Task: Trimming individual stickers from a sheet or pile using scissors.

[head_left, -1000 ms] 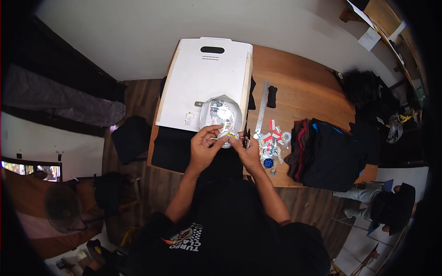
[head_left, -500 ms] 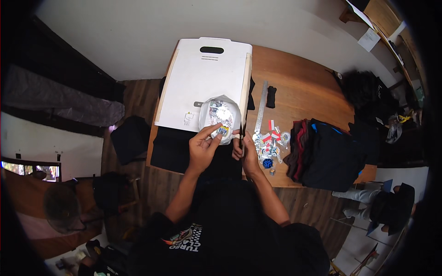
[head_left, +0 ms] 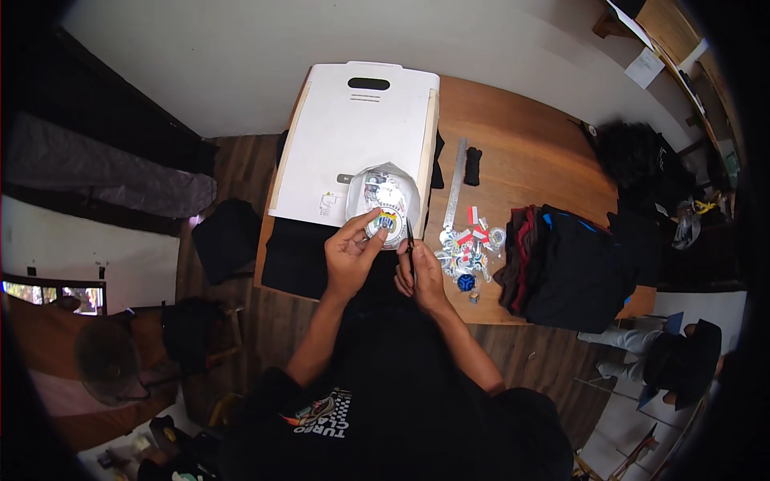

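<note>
Fingers: the left hand pinches a round sticker sheet; the right hand is closed on small scissors.
Sheet: raised over the white board, above the tabletop.
Advice: turn the sheet, not the blades; make short snips.

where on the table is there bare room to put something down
Bare wood lies on the table right of the ruler, between the wall edge and the folded clothes. It is crowded at the cutouts and around both hands.
</note>
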Action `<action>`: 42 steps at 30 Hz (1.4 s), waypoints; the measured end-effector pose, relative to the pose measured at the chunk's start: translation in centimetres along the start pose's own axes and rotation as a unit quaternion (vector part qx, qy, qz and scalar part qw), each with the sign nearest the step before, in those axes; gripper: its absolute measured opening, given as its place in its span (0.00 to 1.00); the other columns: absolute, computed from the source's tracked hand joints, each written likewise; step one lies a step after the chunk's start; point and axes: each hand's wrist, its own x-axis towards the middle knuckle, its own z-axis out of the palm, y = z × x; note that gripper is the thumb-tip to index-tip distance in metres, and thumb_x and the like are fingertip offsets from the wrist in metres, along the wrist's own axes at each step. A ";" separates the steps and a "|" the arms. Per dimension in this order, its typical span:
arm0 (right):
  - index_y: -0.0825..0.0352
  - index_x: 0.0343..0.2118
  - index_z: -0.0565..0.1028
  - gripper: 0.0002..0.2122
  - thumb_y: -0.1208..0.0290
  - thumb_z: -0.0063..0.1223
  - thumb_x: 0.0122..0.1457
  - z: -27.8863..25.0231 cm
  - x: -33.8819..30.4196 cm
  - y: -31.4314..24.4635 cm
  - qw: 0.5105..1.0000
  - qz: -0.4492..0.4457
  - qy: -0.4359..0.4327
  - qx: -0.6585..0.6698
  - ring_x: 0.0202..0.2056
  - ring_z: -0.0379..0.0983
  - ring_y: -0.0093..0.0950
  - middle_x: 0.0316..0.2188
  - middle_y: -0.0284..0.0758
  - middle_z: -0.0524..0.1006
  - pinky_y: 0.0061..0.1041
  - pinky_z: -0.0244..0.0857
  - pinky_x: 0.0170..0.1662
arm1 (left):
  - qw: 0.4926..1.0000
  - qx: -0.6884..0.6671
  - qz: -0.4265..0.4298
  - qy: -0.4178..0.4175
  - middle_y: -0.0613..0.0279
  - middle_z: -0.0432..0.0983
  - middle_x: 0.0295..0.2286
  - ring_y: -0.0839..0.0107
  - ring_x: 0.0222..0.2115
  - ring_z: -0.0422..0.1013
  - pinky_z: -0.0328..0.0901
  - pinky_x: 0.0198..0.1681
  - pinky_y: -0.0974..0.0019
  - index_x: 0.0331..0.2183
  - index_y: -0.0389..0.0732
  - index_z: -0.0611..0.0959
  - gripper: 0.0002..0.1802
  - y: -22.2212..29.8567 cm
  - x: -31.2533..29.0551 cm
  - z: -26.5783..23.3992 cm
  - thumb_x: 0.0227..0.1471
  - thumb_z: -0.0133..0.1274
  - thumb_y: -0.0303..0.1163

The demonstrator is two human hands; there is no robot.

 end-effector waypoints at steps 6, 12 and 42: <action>0.67 0.41 0.66 0.17 0.57 0.32 0.73 -0.2 0.0 0.2 1.000 0.013 -0.001 0.005 0.11 0.47 0.15 0.12 0.25 0.55 0.16 0.46 0.14 | 1.000 -0.002 -0.005 0.011 0.49 0.78 0.42 0.71 0.40 0.77 0.75 0.43 0.70 0.53 0.24 0.74 0.23 0.0 -0.1 0.0 0.55 0.57 0.16; 0.67 0.40 0.66 0.16 0.58 0.32 0.74 -0.3 -0.1 0.1 1.000 0.020 0.004 0.010 0.11 0.46 0.15 0.12 0.24 0.55 0.16 0.45 0.15 | 0.999 0.010 -0.021 0.022 0.49 0.78 0.41 0.71 0.38 0.77 0.76 0.41 0.70 0.52 0.23 0.75 0.23 -0.1 -0.3 -0.1 0.54 0.57 0.15; 0.66 0.40 0.66 0.17 0.55 0.33 0.73 -1.8 -0.4 0.9 0.999 0.046 0.008 0.003 0.11 0.46 0.14 0.12 0.23 0.54 0.16 0.43 0.15 | 1.000 0.010 0.001 0.006 0.51 0.76 0.45 0.73 0.39 0.77 0.76 0.41 0.73 0.51 0.28 0.78 0.22 -0.6 -0.4 -0.4 0.53 0.56 0.12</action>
